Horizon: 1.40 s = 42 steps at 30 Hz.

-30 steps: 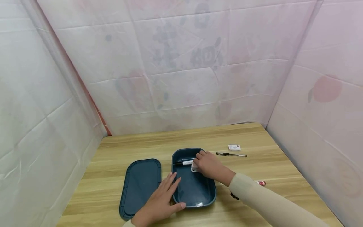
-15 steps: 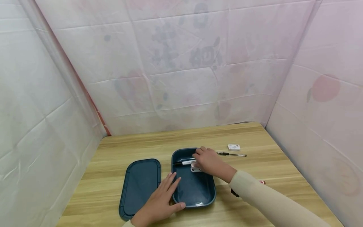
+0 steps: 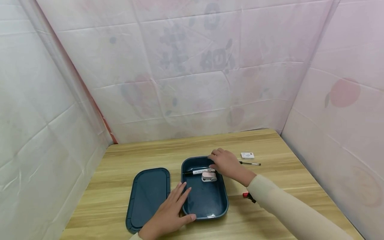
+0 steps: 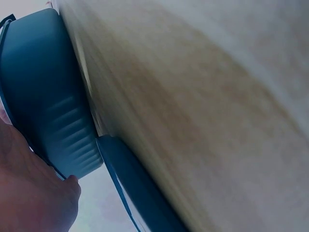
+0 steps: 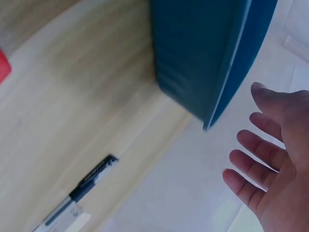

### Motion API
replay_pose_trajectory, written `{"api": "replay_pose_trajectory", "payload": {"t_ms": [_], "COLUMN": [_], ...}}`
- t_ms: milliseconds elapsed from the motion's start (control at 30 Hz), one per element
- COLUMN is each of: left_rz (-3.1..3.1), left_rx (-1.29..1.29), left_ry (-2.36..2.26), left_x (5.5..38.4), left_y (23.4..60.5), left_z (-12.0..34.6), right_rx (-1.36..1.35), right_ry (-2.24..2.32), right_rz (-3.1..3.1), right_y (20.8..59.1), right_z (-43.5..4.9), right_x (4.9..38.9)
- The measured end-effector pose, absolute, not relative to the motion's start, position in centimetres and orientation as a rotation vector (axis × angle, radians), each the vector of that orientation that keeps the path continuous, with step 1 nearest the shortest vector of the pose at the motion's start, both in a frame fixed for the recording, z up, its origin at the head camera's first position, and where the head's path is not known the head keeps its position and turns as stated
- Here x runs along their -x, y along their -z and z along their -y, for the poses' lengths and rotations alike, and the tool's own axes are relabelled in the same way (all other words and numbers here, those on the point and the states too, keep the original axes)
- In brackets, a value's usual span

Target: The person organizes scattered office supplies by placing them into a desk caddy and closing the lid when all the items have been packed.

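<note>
Pen, partly hidden behind the right grip, lies near 1 white block.

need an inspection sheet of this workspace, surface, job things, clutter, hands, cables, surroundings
Surface: wood-grain table.
Job's things: open blue box containing a black-and-white marker and a small white-and-pink device; blue lid lies flat to its left.
Clutter: black-and-clear pen, small white pack and a red item, partly hidden, right of the box.
Hands: left hand spread at the box's left edge; right hand at its far right corner, holding nothing.
Cables: nothing seen.
Surroundings: pale printed sheets behind and on both sides.
</note>
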<state>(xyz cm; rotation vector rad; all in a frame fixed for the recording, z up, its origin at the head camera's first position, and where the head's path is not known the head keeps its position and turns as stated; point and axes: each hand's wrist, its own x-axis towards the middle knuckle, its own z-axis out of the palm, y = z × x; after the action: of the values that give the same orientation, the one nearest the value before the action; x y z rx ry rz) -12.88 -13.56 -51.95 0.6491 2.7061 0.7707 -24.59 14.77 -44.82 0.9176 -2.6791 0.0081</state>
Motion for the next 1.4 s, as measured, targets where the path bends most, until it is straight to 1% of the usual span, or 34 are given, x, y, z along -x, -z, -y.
{"api": "replay_pose_trajectory", "payload": {"t_ms": [200,533,1067,1400], "left_rz": [-2.704,-2.714,-2.706,-2.700], "left_rx": [-0.629,-0.638,-0.632,-0.634], "left_ry": [-0.763,-0.762,-0.764,-0.761], "left_x": [12.7,12.9,13.0,13.0], "left_y": [51.8,52.0,52.1,51.8], "left_z": [13.5,13.5,13.7,13.5], "right_rx": [-0.849,-0.760,-0.646,-0.584], "right_ry": [-0.055,-0.074,-0.101,-0.086], "right_rz": [2.732,2.785,2.930,2.969], "right_y": [44.3,45.0,47.5,48.4], "right_z": [-16.4,-20.1,-25.0,-27.7], "right_x": [25.2,26.6,28.6,30.3]}}
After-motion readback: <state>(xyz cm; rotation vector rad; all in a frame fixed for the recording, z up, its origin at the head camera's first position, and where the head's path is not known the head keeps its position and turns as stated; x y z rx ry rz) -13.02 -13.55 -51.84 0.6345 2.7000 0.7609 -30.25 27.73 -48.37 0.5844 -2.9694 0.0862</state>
